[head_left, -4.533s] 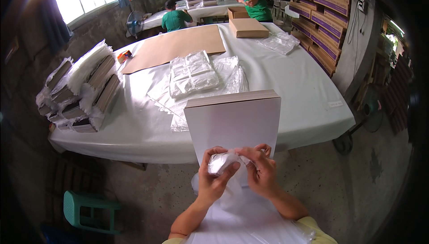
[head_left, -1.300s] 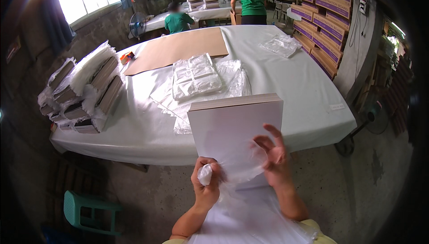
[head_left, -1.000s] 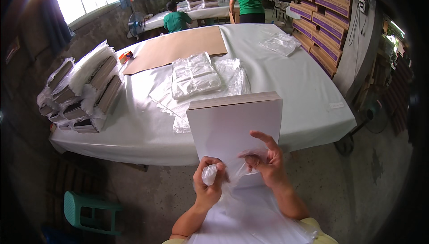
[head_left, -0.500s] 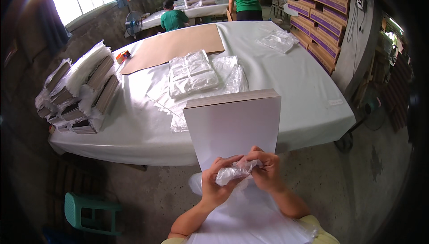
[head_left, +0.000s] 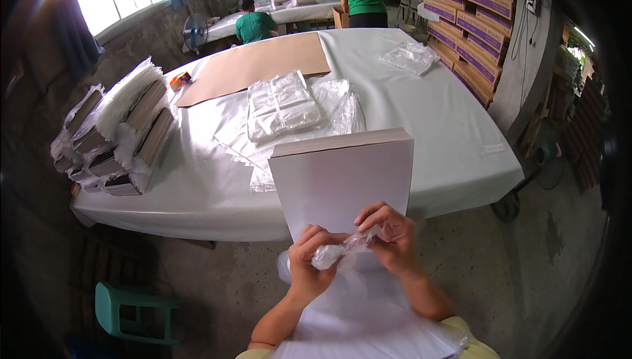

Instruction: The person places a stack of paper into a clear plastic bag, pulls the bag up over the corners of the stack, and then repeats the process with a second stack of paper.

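Observation:
A white stack of sheets [head_left: 342, 178] stands on end in front of me, its top edge near the table's front edge. My left hand [head_left: 309, 267] and my right hand [head_left: 394, 244] meet in front of its lower part. Both pinch a crumpled clear plastic bag [head_left: 339, 252] that is bunched between the fingers. The rest of the clear plastic drapes down over a white surface on my lap [head_left: 368, 319].
The white-covered table [head_left: 428, 115] carries a pile of clear plastic bags [head_left: 283, 102], a brown cardboard sheet [head_left: 257, 63] and wrapped book stacks [head_left: 118, 128] at the left. Two people in green work at a far table. A green stool [head_left: 128, 303] stands at lower left.
My right hand has come down from an open spread on the white stack and closed on the plastic. Both hands have drawn together, bunching the bag between them.

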A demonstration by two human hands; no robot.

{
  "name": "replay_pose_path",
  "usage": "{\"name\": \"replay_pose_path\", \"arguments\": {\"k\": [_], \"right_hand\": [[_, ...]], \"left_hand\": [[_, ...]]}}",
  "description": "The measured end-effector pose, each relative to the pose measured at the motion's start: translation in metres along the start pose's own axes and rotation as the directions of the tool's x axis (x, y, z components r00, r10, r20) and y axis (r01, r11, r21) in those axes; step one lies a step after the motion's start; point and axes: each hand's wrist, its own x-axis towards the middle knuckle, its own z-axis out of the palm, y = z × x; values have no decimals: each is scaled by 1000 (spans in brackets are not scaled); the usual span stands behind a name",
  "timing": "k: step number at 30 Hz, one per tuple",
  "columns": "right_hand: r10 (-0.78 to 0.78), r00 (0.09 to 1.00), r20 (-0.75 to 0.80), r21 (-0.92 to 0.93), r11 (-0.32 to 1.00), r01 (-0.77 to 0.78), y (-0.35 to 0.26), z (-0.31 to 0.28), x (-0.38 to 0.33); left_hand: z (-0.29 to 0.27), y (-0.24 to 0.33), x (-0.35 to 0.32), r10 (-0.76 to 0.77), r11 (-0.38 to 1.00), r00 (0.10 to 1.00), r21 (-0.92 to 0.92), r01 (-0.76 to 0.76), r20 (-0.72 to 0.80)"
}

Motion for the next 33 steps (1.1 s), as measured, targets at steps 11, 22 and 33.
{"name": "replay_pose_path", "arguments": {"k": [11,22,33], "right_hand": [[68,990,127,-24,998,-65,-13,0,-4],[103,982,-160,417,908,-27,-14,-7,1],[281,949,-146,681,724,-109,-24,-55,11]], "left_hand": [[-1,1,-8,-251,605,955,-744,284,160],[-16,26,0,-89,604,723,-540,586,685],[-21,-3,-1,584,594,641,-800,81,498]]}}
